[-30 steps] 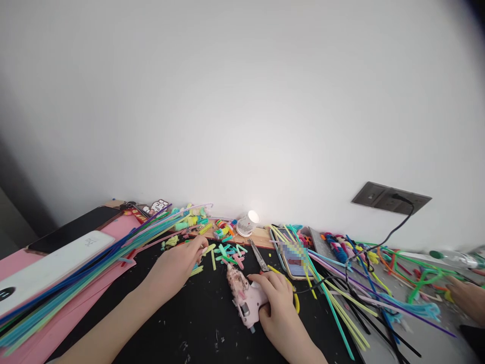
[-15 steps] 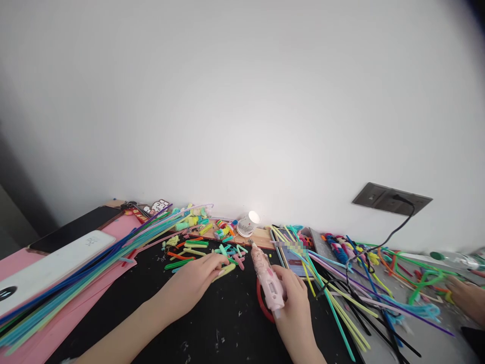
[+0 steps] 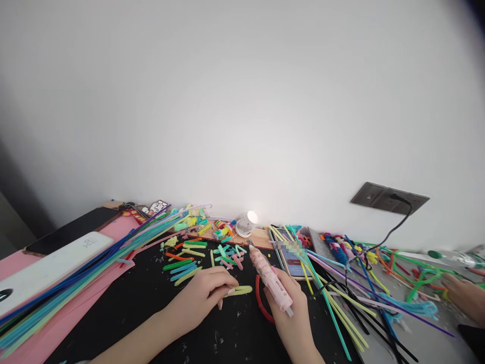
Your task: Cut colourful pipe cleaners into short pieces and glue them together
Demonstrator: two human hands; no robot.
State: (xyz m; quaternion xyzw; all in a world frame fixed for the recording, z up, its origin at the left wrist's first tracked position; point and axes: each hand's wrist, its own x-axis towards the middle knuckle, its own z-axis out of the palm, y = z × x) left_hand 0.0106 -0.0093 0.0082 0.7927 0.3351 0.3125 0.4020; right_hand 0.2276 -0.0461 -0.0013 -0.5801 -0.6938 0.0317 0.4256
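My left hand (image 3: 212,293) pinches a short yellow-green folded pipe cleaner (image 3: 241,290) above the black mat (image 3: 151,316). In my right hand (image 3: 290,303) is a pale pink glue gun (image 3: 271,277), its metal nozzle pointing away toward the paper cup (image 3: 247,224). A red ring-shaped handle (image 3: 261,301) shows beside the glue gun, partly hidden by it. Beyond my left hand lie several short cut pipe cleaners (image 3: 184,271) in green, blue and yellow, and a loose pile of teal and pink pieces (image 3: 232,257).
Long pipe cleaners (image 3: 94,270) cross pink paper (image 3: 68,316) at left, beside a white device (image 3: 56,265). A phone (image 3: 295,260) lies under more pipe cleaners (image 3: 333,303) at right. A wall socket (image 3: 390,197) has a black cord plugged in. Another person's hand (image 3: 464,298) is at far right.
My left hand has moved right and nearer, bringing the yellow-green pipe cleaner away from the pile. The glue gun in my right hand has tilted slightly.
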